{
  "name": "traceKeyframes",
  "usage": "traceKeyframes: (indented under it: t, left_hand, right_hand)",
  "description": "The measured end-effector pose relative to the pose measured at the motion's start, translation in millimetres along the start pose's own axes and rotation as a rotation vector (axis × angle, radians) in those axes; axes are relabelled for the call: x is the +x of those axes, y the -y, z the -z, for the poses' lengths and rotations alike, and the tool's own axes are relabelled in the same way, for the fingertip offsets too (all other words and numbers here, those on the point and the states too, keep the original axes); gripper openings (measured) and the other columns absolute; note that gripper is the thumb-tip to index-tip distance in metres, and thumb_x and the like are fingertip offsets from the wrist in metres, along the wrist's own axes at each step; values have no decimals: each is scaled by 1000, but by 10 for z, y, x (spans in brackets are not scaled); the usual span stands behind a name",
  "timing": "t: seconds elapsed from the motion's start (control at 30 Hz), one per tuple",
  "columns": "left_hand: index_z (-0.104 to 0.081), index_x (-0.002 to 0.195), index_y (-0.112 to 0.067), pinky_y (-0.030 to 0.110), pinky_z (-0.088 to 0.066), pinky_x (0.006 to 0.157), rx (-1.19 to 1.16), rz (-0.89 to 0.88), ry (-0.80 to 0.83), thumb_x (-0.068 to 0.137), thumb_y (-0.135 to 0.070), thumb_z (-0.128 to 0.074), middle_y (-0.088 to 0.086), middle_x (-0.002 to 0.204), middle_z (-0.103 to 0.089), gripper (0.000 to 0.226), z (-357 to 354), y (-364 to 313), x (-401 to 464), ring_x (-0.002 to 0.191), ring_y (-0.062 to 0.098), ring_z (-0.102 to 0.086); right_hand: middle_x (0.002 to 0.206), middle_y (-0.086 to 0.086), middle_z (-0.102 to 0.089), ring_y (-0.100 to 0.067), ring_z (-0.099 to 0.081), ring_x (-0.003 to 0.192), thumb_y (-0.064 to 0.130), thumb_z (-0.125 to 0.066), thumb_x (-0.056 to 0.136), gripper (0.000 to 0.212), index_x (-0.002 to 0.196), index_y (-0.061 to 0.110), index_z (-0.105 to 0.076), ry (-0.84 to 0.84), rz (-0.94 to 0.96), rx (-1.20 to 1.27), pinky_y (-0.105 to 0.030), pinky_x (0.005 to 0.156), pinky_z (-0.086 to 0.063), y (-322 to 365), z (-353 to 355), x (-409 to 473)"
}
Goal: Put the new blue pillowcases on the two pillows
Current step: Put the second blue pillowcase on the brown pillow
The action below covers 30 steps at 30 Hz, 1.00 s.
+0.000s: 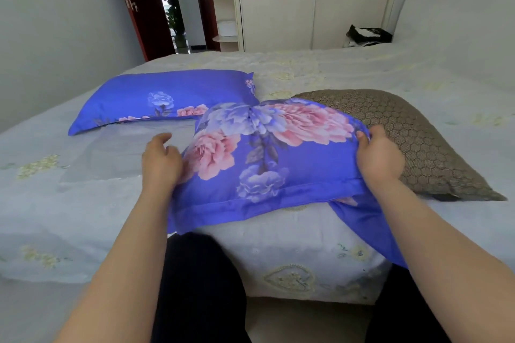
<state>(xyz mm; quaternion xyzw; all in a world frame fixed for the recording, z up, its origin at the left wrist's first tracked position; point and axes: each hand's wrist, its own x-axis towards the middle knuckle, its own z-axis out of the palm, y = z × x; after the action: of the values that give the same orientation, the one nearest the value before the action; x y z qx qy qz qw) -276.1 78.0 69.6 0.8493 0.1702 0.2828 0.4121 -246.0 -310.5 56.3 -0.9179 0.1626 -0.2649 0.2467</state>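
The work stood at the second pillow: in the upper left of the frame the first pillow (167, 99) already lay dressed in its blue floral case on the bed (362, 69), while at centre the second blue pillowcase (267, 153) covered only part of the brown honeycomb-patterned pillow (412, 131), whose bare end stuck out toward the right of the frame. The right hand (379, 153) gripped the edge of the case at centre right, thumb on top and fingers curled under the fabric where it met the bare pillow. The left hand (160, 159) sat at the case's left edge, centre left, fingers loosely bent; whether it pinched the cloth or merely touched it could not be told. The flanged hem of the case hung over the near edge of the mattress at lower centre, and a loose blue flap trailed down toward the lower right beneath the right forearm. By my judgement, the next move called for drawing the case further over the exposed brown end, with the other hand steadying the covered part so the filling did not bunch. Open bedspread lay beyond and to the right of the pillow, giving room to slide it; the dressed pillow's corner nearly met the working case at upper centre, so room on that side was tight. A black-and-white bag (367, 35) sat well apart at the upper right.
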Motion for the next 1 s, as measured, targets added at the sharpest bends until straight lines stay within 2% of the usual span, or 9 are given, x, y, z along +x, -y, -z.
traceKeyframes:
  t: [0.1, 0.2, 0.33, 0.43, 0.53, 0.77, 0.87, 0.93, 1.0]
  left_hand:
    - [-43, 137, -16, 44, -33, 107, 148, -180, 149, 97, -39, -36, 14, 141, -46, 47, -257, -402, 120, 128, 34, -42]
    - [-37, 141, -22, 44, -30, 107, 367, -272, 270, 94, -56, -33, 8, 146, -40, 58, -571, -611, -9, 131, 34, -38]
    - [-57, 113, -11, 44, -43, 83, 571, -353, 118, 93, -49, -43, 18, 114, -57, 45, -751, -617, -397, 107, 38, -52]
    - [-57, 76, -7, 41, -43, 60, 477, -480, 5, 90, -35, -42, 17, 77, -60, 35, -752, -488, -627, 75, 38, -58]
    - [-51, 66, -11, 37, -40, 56, 385, -539, -58, 86, -33, -43, 11, 65, -55, 31, -673, -429, -846, 64, 34, -55]
    - [-48, 66, -12, 35, -33, 66, 129, -627, -104, 90, -26, -47, 5, 68, -49, 28, -470, -205, -1340, 67, 26, -45]
    - [-49, 68, -11, 26, -31, 70, 39, -611, -52, 89, -27, -47, 2, 72, -48, 27, -404, -82, -1437, 71, 18, -42]
    - [-48, 67, -12, 29, -35, 69, -22, -565, -19, 90, -31, -45, -2, 73, -47, 30, -331, -48, -1447, 71, 16, -42]
    - [-51, 70, -12, 30, -38, 69, -145, -478, -9, 90, -34, -42, -3, 75, -48, 31, -225, -101, -1388, 72, 12, -44]
  right_hand:
    - [90, -30, -64, -44, -62, 84, 35, -36, 99, 35, 110, 3, -43, 31, 47, -78, -40, 66, -41, -85, -77, -169]
    - [87, -29, -65, -44, -63, 81, 36, -35, 100, 35, 108, 3, -42, 37, 48, -114, -40, 64, -41, -217, -75, -322]
    - [76, -25, -65, -41, -64, 72, 35, -39, 98, 30, 99, 5, -44, -2, 64, -93, -37, 58, -37, -337, -11, -468]
    - [84, -16, -62, -36, -60, 82, 31, -52, 91, 21, 94, 10, -51, -83, 96, 105, -38, 66, -41, -175, 101, -428]
    - [112, -9, -58, -30, -52, 107, 30, -60, 84, 37, 117, 15, -55, -156, 274, 182, -41, 90, -39, 249, 269, -201]
    - [130, -8, -55, -27, -46, 123, 38, -47, 94, 40, 129, 19, -49, 131, 700, 32, -35, 101, -31, 1563, 470, 292]
    - [142, -13, -44, -30, -42, 129, 54, -34, 96, 59, 141, 17, -35, 345, 641, -92, -38, 105, -30, 1742, 465, 377]
    - [147, -12, -40, -31, -41, 131, 66, -25, 92, 72, 146, 18, -27, 475, 548, -223, -40, 103, -34, 1782, 527, 365]
    - [148, -10, -39, -30, -41, 131, 66, -21, 93, 72, 144, 16, -33, 539, 547, -387, -39, 102, -34, 1817, 607, 312]
